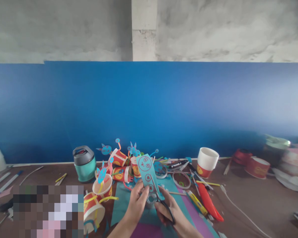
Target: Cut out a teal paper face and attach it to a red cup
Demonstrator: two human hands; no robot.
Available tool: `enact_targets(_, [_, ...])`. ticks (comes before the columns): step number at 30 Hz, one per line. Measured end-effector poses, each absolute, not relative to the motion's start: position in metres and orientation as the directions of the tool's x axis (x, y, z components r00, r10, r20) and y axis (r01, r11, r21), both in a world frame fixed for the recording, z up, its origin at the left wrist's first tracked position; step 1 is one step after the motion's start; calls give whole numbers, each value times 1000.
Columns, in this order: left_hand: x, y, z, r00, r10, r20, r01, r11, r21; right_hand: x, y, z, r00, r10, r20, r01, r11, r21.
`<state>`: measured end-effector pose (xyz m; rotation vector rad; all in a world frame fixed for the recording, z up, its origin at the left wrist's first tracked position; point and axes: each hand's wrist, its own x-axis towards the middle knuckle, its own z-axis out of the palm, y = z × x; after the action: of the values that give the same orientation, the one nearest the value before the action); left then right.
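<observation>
My left hand (pixel 138 199) pinches the lower left edge of a blue paper strip (pixel 147 168). A round animal face and small circles with hearts are drawn on the strip in red. My right hand (pixel 170 207) grips black-handled scissors (pixel 169 211), whose blades lie against the strip's lower right side, where the paper is parted by a cut. Behind my hands stand and lie several red-and-white paper cups (pixel 121 173) with blue paper animal faces and bent straws attached. Beneath my hands is blue and purple paper (pixel 121 209).
A teal lidded jar (pixel 85 165) stands left, a white-and-red paper cup (pixel 207 162) right. Tape rolls (pixel 181 180), a yellow cutter (pixel 197 203), a red pouch-like object (pixel 210 203) and pens (pixel 178 164) lie right. A cable (pixel 240 211) crosses the table; a blue wall (pixel 149 105) rises behind.
</observation>
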<state>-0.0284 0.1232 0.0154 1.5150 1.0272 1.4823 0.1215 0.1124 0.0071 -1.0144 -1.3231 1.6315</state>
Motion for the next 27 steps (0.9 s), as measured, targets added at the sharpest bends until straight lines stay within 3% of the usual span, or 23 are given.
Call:
enact_targets(6, [-30, 123, 20, -13, 929, 371, 13, -370, 929, 123, 110, 14, -365, 926, -93, -70, -127, -989])
enact_targets(12, [-21, 115, 23, 44, 966, 256, -178, -245, 953, 120, 115, 6, -366, 930, -27, -121, -76, -990])
enact_targets(16, [-14, 112, 22, -50, 968, 247, -106, -251, 962, 120, 117, -3, -338, 940, -47, -112, -90, -990])
enact_targets(20, [-15, 116, 23, -151, 955, 255, -141, -277, 951, 118, 114, -5, -389, 920, -46, -95, -90, -991])
enact_targets(24, [-22, 116, 26, -307, 883, 354, 70, -350, 934, 115, 109, -3, -453, 891, -10, -106, -65, -992])
enact_targets(27, [-23, 114, 27, -302, 865, 400, 190, -357, 915, 114, 110, -4, -411, 912, -10, -105, -58, -993])
